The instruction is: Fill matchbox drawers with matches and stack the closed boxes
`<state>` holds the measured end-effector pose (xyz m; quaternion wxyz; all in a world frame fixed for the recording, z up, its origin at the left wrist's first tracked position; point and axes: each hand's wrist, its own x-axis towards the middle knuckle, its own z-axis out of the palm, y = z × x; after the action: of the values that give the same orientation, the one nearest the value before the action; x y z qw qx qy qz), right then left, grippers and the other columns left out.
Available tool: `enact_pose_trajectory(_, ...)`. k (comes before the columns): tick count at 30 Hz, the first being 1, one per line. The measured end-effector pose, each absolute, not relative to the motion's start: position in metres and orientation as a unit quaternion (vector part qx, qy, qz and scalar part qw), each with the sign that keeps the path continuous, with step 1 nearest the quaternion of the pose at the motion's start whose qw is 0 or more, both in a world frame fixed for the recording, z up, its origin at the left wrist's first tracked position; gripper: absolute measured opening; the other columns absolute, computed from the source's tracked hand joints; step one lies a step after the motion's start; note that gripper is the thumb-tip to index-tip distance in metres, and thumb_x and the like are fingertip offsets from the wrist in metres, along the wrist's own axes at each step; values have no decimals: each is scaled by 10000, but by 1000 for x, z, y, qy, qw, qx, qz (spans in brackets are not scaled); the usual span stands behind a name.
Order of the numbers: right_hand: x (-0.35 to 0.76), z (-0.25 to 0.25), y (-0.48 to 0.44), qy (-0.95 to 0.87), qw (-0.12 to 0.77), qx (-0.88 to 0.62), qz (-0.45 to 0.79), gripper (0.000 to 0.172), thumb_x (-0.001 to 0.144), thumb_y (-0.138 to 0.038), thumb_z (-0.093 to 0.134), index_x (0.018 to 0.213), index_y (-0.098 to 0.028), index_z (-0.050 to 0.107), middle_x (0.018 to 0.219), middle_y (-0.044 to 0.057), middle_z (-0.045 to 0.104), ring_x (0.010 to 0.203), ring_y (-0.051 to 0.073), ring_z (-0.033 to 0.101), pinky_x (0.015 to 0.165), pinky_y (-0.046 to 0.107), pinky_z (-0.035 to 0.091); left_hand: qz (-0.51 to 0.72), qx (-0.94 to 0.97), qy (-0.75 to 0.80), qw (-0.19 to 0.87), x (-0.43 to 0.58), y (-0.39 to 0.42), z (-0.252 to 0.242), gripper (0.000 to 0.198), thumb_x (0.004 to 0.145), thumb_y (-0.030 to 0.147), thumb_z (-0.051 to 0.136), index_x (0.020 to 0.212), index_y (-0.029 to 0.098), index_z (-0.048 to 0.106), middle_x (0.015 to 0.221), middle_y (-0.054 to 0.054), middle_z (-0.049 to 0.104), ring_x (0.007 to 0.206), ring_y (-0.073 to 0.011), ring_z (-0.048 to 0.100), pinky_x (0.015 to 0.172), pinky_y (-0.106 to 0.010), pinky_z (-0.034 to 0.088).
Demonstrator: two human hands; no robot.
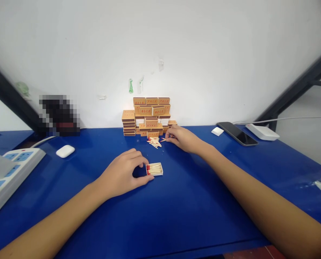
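An open white matchbox tray [155, 169] holding several red-tipped matches lies on the blue table [149, 223]. My left hand [128, 171] grips its left end between thumb and fingers. My right hand [183, 138] pinches a single match [163, 139] by its right end. Just left of that match, a small loose pile of matches [154, 142] rests on the table. Directly behind the pile stand stacked orange matchboxes [151, 111], with a shorter column of boxes [129, 122] at their left side.
A power strip [28, 169] and a white earbud case [65, 151] are at the left. Towards the back right lie a white square object [217, 131], a black phone [237, 133] and a white box [262, 132] near a cable. A white wall rises behind the table.
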<state>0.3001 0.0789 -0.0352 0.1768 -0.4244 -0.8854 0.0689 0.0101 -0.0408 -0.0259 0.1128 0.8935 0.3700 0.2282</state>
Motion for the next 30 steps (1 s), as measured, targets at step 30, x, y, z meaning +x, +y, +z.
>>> enact_pose_trajectory(30,317,-16,69,-838,201,-503,64,109,938,-140,599,876,-173,683,914,80,664,763,191,587,729,312,426,226,894,370,116,11,-41,-24,236,924,421,758,1027,212,715,887,-28,667,858,-213,592,772,-366,497)
